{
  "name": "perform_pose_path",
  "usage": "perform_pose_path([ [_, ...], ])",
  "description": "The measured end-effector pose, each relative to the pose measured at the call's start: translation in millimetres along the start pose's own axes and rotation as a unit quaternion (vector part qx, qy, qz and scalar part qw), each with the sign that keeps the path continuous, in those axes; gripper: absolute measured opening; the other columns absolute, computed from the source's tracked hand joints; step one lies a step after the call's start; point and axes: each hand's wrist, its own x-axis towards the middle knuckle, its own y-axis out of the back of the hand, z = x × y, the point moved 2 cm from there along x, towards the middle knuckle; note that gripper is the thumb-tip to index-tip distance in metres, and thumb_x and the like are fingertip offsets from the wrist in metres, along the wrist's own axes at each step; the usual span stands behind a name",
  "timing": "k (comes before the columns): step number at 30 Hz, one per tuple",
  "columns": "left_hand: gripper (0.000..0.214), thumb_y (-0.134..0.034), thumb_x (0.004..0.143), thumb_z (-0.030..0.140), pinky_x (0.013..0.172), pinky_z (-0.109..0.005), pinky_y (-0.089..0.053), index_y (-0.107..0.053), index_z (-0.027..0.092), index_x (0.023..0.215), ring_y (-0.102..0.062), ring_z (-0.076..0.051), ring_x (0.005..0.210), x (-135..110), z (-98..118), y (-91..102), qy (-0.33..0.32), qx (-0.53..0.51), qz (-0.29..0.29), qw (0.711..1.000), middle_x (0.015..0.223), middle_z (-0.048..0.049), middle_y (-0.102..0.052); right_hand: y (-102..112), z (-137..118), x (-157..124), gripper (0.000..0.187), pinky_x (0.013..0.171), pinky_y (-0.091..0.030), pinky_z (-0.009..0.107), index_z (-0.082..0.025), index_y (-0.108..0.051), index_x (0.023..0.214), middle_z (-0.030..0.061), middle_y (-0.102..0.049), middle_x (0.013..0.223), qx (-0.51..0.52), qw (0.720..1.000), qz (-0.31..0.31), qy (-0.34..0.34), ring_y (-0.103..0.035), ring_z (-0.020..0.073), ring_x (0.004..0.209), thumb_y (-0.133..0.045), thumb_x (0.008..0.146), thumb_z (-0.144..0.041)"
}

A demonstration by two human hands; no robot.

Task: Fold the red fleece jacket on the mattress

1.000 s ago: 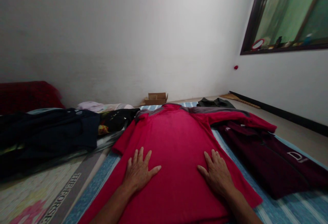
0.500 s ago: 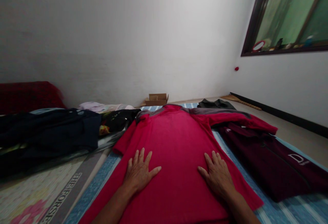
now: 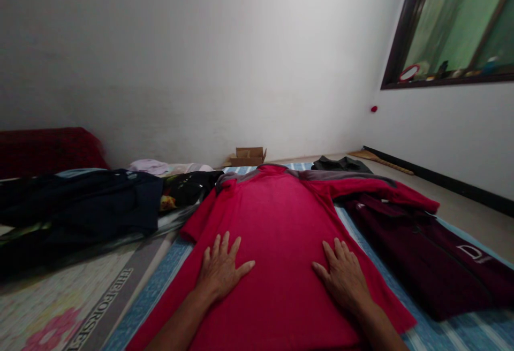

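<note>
A red short-sleeved shirt (image 3: 277, 233) with grey shoulders lies spread out before me, its collar at the far end. My left hand (image 3: 220, 268) rests flat on the left half of the shirt, fingers spread. On the right half, my right hand (image 3: 345, 271) lies palm down with its fingers apart. Neither hand grips the cloth. The right sleeve stretches over the top of a folded maroon garment (image 3: 425, 254) that bears a white letter D.
Dark navy clothes (image 3: 120, 201) are heaped on the left, on a flowered sheet (image 3: 68, 297). Blue striped bedding (image 3: 453, 335) lies under the shirt. A cardboard box (image 3: 249, 157) stands by the back wall, and a dark grey garment (image 3: 341, 164) lies at the far right.
The whole view has shifted slightly, so everything sits a little further right. Both hands stay flat on the shirt in about the same places.
</note>
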Motion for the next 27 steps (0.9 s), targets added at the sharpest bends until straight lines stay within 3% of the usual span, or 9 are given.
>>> perform_pose_path([
  [10,0.084,-0.031,0.076,0.071,0.106,-0.055,-0.014,-0.031,0.017,0.141,-0.007,-0.036,0.138,-1,0,1.2,0.006,-0.006,-0.018,1.000,0.150,-0.0170,-0.015,1,-3,-1,0.071,0.104,-0.024,0.050,-0.014,-0.042,0.136,0.0190,-0.033,0.143,-0.012,1.000,0.000,0.000,-0.021,0.0341,0.135,-0.035,0.085,-0.063],
  [16,0.084,-0.048,0.071,0.062,0.104,-0.060,-0.017,-0.035,0.015,0.140,-0.014,-0.040,0.136,9,4,27.5,0.010,-0.009,-0.097,0.995,0.148,-0.0200,-0.021,2,-5,-3,0.070,0.103,-0.027,0.050,-0.013,-0.042,0.136,0.0202,-0.034,0.142,-0.016,1.000,-0.001,0.002,-0.025,0.0355,0.133,-0.035,0.085,-0.061],
  [18,0.078,-0.051,0.071,0.057,0.103,-0.059,-0.020,-0.042,0.015,0.136,-0.025,-0.040,0.133,24,12,41.7,-0.009,-0.008,-0.092,0.996,0.144,-0.0213,-0.031,0,-5,-3,0.069,0.103,-0.028,0.050,-0.013,-0.043,0.136,0.0200,-0.034,0.142,-0.023,1.000,0.005,0.005,-0.027,0.0355,0.132,-0.035,0.085,-0.060],
  [22,0.051,-0.046,0.080,0.048,0.100,-0.055,-0.030,-0.053,0.022,0.123,-0.043,-0.032,0.124,77,46,60.4,-0.073,-0.026,-0.015,0.997,0.134,-0.0139,-0.049,-7,-5,1,0.069,0.101,-0.031,0.051,-0.014,-0.046,0.133,0.0186,-0.038,0.140,-0.049,0.999,0.006,-0.001,-0.033,0.0356,0.129,-0.041,0.082,-0.060],
  [27,0.033,-0.051,0.080,0.039,0.092,-0.042,-0.042,-0.062,0.022,0.106,-0.055,-0.028,0.110,169,88,50.7,-0.042,-0.051,0.009,0.998,0.118,-0.0111,-0.060,-9,-9,9,0.064,0.095,-0.037,0.053,-0.015,-0.055,0.126,0.0187,-0.045,0.134,-0.079,0.996,-0.011,-0.037,-0.041,0.0388,0.123,-0.050,0.077,-0.056],
])
